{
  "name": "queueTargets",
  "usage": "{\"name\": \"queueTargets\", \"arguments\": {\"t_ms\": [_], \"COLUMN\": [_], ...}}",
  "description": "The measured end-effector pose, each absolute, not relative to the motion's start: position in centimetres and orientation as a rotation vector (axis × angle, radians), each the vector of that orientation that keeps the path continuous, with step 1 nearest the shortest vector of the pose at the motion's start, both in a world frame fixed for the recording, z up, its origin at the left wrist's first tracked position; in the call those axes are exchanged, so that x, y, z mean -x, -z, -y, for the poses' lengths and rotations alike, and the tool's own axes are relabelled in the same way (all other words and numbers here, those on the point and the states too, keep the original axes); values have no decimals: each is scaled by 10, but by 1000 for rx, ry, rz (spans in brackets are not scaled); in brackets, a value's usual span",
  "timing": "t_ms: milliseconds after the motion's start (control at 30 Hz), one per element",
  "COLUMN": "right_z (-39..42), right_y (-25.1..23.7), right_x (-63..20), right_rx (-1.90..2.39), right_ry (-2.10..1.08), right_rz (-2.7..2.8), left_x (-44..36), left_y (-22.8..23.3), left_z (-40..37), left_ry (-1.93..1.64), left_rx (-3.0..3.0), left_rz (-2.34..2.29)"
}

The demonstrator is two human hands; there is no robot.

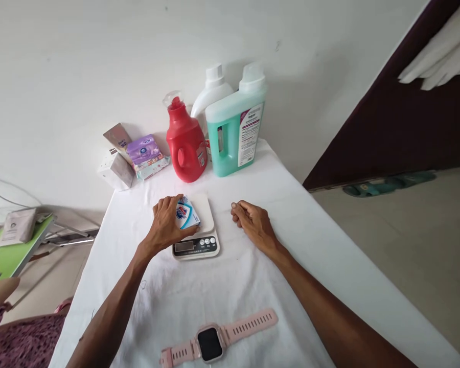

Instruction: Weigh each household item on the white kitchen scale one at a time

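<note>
My left hand [164, 222] grips a small white and blue soap box [186, 213], thumb at its near edge and fingers at its far edge. The box is over the left part of the plate of a white kitchen scale [203, 207]; whether it rests on the plate I cannot tell. The scale has a dark display and several round buttons along its front. To the right of the scale, my right hand [255, 225] is curled into a loose fist by the white cloth, with nothing visible in it.
A pink smartwatch [210, 342] lies on the white-covered table [291, 214] near me. Behind the scale stand a red bottle [186, 140], a white bottle [213, 92] and a green jug [230, 133]. Purple-wrapped tissues [143, 148] and boxes [117, 171] sit back left. A person's patterned clothing [23, 340] shows lower left.
</note>
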State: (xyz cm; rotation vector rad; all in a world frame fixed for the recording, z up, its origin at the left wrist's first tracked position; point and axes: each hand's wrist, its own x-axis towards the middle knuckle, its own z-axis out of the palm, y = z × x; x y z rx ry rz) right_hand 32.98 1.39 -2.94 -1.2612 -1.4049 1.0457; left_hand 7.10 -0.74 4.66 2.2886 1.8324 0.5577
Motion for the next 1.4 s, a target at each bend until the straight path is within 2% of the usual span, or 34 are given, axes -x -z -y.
{"name": "queueTargets", "arguments": {"t_ms": [167, 333, 633, 867, 1033, 1200, 1333, 1400], "right_z": [-15, -15, -18, -17, -14, -11, -10, -10], "right_y": [29, 26, 31, 31, 29, 27, 25, 24], "right_x": [-331, -332, -331, -332, -335, -336, -335, -335], "right_rx": [1272, 1267, 1298, 1320, 1286, 1258, 1291, 1322], "right_ry": [-1037, -1028, -894, -899, -952, -1027, -1035, -1030], "right_rz": [1414, 1434, 1536, 1548, 1504, 1480, 1484, 1484], "left_x": [-94, -146, -252, -279, -264, -195, -102, -58], "left_y": [-62, -60, -24, -11, -23, -42, -59, -69], "left_z": [-19, -74, -149, -160, -142, -121, -116, -123], "left_ry": [-677, -749, -496, -395, -396, -869, -1384, -1524], "left_rx": [-2281, -2373, -2502, -2563, -2712, -2588, -2227, -2005], "left_rz": [-1802, -1582, -1357, -1431, -1388, -1377, -1863, -2175]}}
